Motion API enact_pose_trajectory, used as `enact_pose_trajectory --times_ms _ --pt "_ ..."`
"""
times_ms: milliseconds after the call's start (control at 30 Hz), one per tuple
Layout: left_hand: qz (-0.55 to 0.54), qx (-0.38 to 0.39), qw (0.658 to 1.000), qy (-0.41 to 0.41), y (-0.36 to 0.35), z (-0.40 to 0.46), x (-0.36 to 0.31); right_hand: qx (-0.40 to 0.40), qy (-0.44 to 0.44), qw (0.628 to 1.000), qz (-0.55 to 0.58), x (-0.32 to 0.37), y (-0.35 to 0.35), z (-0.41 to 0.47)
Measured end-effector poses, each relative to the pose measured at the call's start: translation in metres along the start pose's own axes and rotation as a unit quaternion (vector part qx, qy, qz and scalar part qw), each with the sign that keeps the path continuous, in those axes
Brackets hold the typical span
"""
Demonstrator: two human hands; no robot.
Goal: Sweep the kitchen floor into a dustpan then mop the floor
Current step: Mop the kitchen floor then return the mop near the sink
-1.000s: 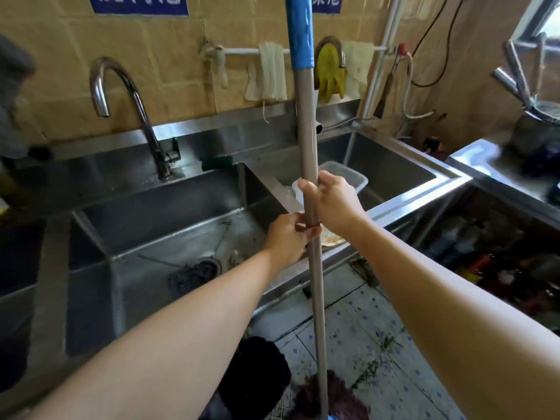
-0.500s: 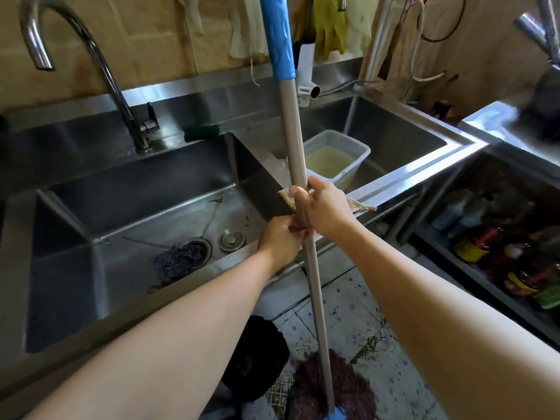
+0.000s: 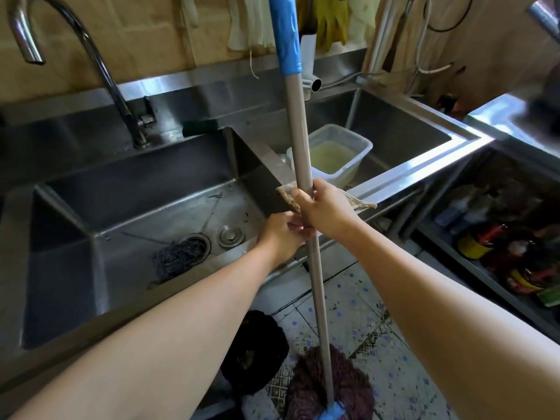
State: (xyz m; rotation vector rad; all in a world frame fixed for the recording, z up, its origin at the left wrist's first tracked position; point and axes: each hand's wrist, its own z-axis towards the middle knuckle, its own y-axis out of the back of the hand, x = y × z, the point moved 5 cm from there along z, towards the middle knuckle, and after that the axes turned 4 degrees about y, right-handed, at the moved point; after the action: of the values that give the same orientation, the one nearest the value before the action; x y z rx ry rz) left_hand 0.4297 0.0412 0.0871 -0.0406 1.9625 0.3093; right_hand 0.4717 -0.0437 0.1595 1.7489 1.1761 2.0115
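Steel sinks [image 3: 145,207] fill the scene from 9 to 1 o'clock under a tiled wall, with a steel counter [image 3: 491,116] at 2 o'clock and patterned floor [image 3: 378,344] at 6 o'clock.

No dustpan or broom shows, so I cannot tell whether sweeping is finished. A mop [image 3: 306,207] is in hand, which suggests the mopping stage. Its head [image 3: 330,386] rests on the floor at 6 o'clock, beside a dark bundle [image 3: 254,353]. The tiles near it carry dark smears, so most of the mopping looks left to do.

The right hand [image 3: 327,210] wraps the grey pole near the centre, fingers curled round it, thumb on the near side. The left hand [image 3: 281,237] sits just below, touching the right, its fingers also closed round the pole. Both grips look firm, with no gap. The pole stands nearly upright, its blue sleeve [image 3: 285,31] rising to 12 o'clock.

Behind the hands a tub [image 3: 360,147] of yellowish liquid sits in the right sink. A scourer [image 3: 178,256] lies at the left sink's drain. A tap [image 3: 100,65] curves at 10 o'clock.
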Motion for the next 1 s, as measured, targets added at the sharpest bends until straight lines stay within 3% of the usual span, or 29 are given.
enact_pose_trajectory --times_ms 333,500,633,1000 --pt "0.024 -0.005 1.000 0.010 0.003 -0.002 0.003 0.006 -0.025 0.999 0.035 -0.002 0.001 -0.011" --pt "0.088 -0.026 0.995 -0.041 0.004 -0.010 -0.005 0.024 0.007 1.000 0.007 0.004 -0.004 -0.009" --pt "0.013 -0.052 0.999 -0.002 0.019 -0.012 0.009 0.045 0.039 0.998 -0.020 0.019 -0.014 -0.012" --pt "0.007 -0.059 0.998 0.005 0.021 -0.008 0.020 0.057 0.028 0.998 -0.010 0.017 -0.019 -0.014"
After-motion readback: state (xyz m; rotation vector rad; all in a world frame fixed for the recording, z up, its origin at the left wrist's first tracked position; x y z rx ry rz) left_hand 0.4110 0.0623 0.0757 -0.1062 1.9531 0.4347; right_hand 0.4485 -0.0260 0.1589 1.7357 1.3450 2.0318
